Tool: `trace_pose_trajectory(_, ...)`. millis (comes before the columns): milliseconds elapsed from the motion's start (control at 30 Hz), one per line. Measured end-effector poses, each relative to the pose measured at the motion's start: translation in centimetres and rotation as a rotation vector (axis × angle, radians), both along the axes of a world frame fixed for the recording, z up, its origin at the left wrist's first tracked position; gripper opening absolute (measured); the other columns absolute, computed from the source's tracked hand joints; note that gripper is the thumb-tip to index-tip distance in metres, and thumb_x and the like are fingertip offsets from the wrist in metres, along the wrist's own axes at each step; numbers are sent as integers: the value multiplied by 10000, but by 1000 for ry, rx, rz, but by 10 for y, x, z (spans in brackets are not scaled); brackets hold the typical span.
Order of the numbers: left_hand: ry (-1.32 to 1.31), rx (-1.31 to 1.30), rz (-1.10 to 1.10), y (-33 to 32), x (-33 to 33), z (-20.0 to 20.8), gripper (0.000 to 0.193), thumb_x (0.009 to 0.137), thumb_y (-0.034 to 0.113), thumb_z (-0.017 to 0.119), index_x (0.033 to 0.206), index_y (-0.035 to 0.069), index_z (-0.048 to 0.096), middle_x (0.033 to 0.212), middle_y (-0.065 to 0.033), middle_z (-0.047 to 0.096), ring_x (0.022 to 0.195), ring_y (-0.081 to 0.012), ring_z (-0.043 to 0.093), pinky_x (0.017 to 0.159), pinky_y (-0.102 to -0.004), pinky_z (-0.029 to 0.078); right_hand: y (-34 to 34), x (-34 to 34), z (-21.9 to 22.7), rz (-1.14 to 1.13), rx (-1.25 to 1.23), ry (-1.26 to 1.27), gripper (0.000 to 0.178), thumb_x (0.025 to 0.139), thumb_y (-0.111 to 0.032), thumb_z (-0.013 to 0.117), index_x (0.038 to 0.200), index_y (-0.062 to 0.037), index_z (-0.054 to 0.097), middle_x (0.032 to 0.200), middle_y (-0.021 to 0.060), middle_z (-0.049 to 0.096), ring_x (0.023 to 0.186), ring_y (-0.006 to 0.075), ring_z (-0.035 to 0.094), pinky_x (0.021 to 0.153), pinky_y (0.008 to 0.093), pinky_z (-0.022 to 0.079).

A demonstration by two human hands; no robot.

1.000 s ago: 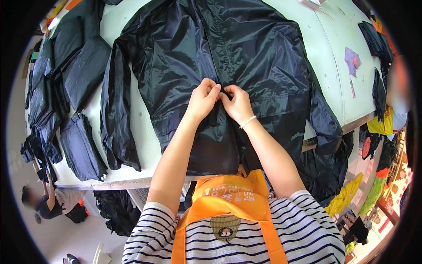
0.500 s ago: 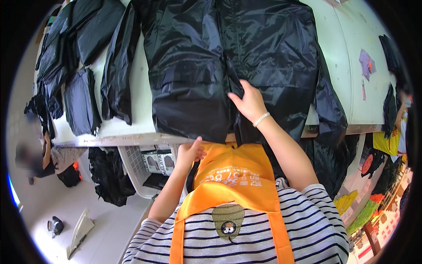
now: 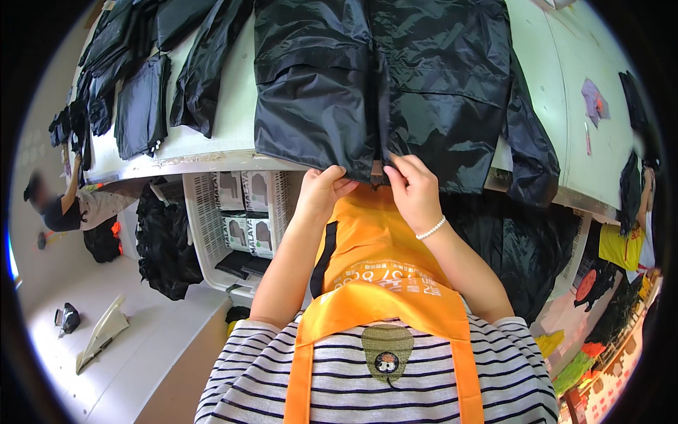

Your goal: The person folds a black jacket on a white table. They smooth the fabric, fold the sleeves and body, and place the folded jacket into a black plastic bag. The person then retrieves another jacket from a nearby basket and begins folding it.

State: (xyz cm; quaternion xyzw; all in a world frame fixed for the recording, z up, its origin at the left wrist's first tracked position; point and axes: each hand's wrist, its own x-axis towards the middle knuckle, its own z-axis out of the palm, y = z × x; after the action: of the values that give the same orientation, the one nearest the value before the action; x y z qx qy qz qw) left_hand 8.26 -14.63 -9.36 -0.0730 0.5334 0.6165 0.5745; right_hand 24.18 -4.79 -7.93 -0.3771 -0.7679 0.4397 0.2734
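A black shiny jacket [image 3: 318, 92] lies spread on the white table, its front parted down the middle and its hem hanging just over the near edge. My left hand [image 3: 323, 192] pinches the hem of the left front panel between thumb and fingers. Beside the centre opening, my right hand [image 3: 415, 189], a beaded bracelet at its wrist, is closed on the lower edge of the right front panel. Between the hands a small gap shows the table edge. One sleeve [image 3: 530, 141] hangs down at the right, and another [image 3: 205, 78] lies at the left.
Folded black garments [image 3: 141, 106] are piled on the table [image 3: 212, 152] at the far left. Below it stands a white basket [image 3: 201, 233] with packaged goods. A purple scrap [image 3: 595, 100] lies at the right. Another person [image 3: 67, 205] is at the left, with black cloth hanging nearby.
My right hand has come down from the middle of the front opening to the hem. My left hand now pinches the left hem. The view has shifted, so the table edge sits higher.
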Motion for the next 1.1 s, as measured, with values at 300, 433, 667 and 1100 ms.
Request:
trace_pose_trajectory(300, 332, -76, -203, 5, 7, 29, 181, 832, 50, 577, 806, -124, 618, 789, -140, 649, 679, -206, 664, 675, -291, 566, -23, -19, 4, 65, 363, -101, 189, 771, -37, 637, 957, -10, 651, 879, 65, 571, 816, 248, 580, 684, 329, 506)
trace_pose_trajectory(433, 474, -122, -335, 12, 2, 34, 246, 789, 123, 731, 725, -97, 641, 722, -95, 646, 614, -148, 634, 598, -250, 537, -29, -20, 3, 98, 365, -160, 236, 786, -46, 595, 1010, 17, 632, 909, 92, 556, 847, 265, 564, 721, 341, 501)
trace_pose_trajectory(667, -83, 21, -90, 4, 6, -21, 282, 865, -9, 593, 1138, -54, 541, 1067, -173, 614, 963, -295, 618, 759, -410, 546, -34, -14, 1, 116, 81, -33, 384, 737, 56, 529, 1112, 9, 599, 1003, 139, 522, 937, 317, 525, 815, 361, 468)
trace_pose_trajectory(1100, 1126, -664, 553, -140, -141, -79, 507, 714, 19, 702, 1176, -28, 498, 1157, -135, 563, 958, -186, 555, 812, -311, 454, 363, 8, -50, -443, 386, -179, 367, 807, -159, 638, 1148, -31, 591, 1132, 197, 585, 1086, 341, 532, 952, 402, 420)
